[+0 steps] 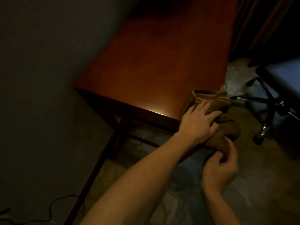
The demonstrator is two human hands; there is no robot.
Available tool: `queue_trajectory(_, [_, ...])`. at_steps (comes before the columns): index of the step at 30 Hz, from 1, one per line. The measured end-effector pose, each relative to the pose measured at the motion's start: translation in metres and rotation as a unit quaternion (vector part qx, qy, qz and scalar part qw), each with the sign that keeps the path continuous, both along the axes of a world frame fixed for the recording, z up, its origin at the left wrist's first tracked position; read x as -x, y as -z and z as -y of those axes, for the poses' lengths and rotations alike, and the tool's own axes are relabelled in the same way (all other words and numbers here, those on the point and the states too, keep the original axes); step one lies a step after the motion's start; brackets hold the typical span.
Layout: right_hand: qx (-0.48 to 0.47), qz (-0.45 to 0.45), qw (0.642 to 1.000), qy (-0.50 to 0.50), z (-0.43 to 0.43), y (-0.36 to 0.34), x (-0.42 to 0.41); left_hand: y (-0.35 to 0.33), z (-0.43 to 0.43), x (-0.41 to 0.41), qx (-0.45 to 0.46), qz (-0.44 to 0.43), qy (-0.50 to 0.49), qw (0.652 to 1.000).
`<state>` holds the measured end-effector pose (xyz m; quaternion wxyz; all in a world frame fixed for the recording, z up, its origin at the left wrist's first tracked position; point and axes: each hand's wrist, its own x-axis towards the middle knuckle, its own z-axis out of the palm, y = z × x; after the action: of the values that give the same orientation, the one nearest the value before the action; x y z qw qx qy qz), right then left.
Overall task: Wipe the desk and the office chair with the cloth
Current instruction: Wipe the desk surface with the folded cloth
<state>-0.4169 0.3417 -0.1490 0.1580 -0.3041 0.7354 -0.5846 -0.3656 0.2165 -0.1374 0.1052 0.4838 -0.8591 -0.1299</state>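
Note:
A brown cloth (230, 125) with a yellowish hem lies bunched over the near right corner of the red-brown desk (154, 62) and hangs off its edge. My left hand (199, 124) rests on top of the cloth at that corner, fingers spread and fairly straight. Just below it, my right hand (219, 168) has its fingers curled and pinches the cloth's hanging end. The office chair (269, 103) stands to the right of the desk, showing its chrome star base, castors and a bluish seat edge.
The room is dim. A grey wall runs along the desk's left side. The desk's dark metal legs (103, 153) slope down to the floor, and a thin cable (53, 207) lies at the bottom left. Patterned flooring spreads under the desk and chair.

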Motion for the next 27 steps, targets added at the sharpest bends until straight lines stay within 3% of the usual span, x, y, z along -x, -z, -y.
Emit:
queue_trajectory(3, [0.005, -0.133, 0.989, -0.057, 0.013, -0.009, -0.001, 0.003, -0.004, -0.024, 0.0, -0.026, -0.063, 0.998])
queue_trajectory(5, [-0.056, -0.23, 0.963, -0.126, 0.018, -0.008, 0.0, 0.009, -0.009, -0.046, 0.015, -0.007, -0.099, 0.995])
queue_trajectory(8, [-0.161, -0.396, 0.869, -0.248, 0.019, 0.009, 0.011, 0.021, -0.012, -0.088, 0.056, 0.039, -0.096, 0.993])
queue_trajectory(11, [-0.188, -0.506, 0.792, -0.285, 0.022, 0.022, 0.028, 0.025, -0.001, -0.125, 0.093, 0.092, -0.056, 0.99])
queue_trajectory(14, [-0.166, -0.552, 0.759, -0.303, 0.04, 0.018, 0.03, 0.027, 0.014, -0.151, 0.111, 0.149, -0.024, 0.982])
queue_trajectory(20, [-0.169, -0.583, 0.71, -0.358, 0.083, 0.004, -0.002, 0.035, 0.029, -0.19, 0.165, 0.14, -0.02, 0.976])
queue_trajectory(27, [-0.135, -0.589, 0.691, -0.398, 0.115, 0.007, -0.067, 0.032, 0.052, -0.268, 0.169, 0.114, -0.007, 0.979])
